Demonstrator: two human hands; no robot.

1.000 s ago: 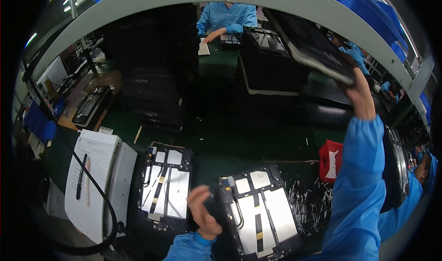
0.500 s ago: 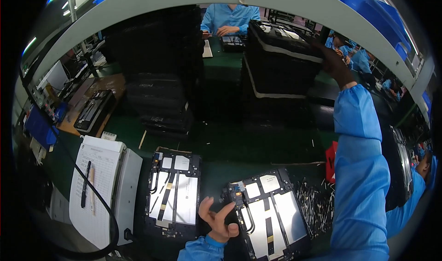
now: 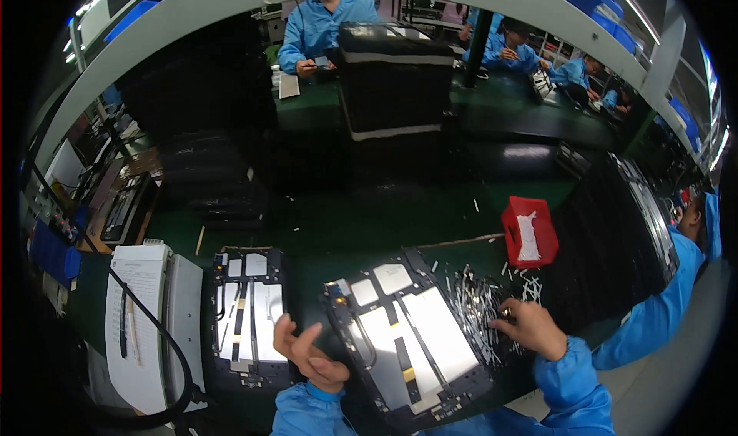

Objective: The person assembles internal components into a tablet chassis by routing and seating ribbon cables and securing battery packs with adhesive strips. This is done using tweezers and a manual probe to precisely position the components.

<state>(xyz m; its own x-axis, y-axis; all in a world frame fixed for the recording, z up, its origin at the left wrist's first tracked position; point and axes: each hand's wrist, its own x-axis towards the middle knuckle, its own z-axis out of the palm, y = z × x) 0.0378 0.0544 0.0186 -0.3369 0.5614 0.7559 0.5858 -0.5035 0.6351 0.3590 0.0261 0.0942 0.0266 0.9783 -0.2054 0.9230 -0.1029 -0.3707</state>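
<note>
My left hand [image 3: 309,356] hovers with bent, spread fingers between two opened tablet-like devices and holds nothing. Just right of it lies the nearer device [image 3: 453,324], tilted, with silver battery plates, a black frame and a dark ribbon down the middle. The second device [image 3: 265,301] lies flat to the left. At the right, my right hand [image 3: 536,329] reaches into a heap of thin black and white strips [image 3: 474,305]. Its fingertips are pinched together; what they grip, if anything, is too small to make out.
A red bin [image 3: 544,240] with white strips stands behind the heap. Black trays are stacked at the far middle [image 3: 396,90] and right [image 3: 607,236]. A white box with papers and pens [image 3: 150,282] sits left. Co-workers in blue sleeves [image 3: 661,309] are around the bench.
My right hand has come back from the far tray stack down to the strip heap. The view has shifted, uncovering the red bin. My left hand stays beside the nearer device.
</note>
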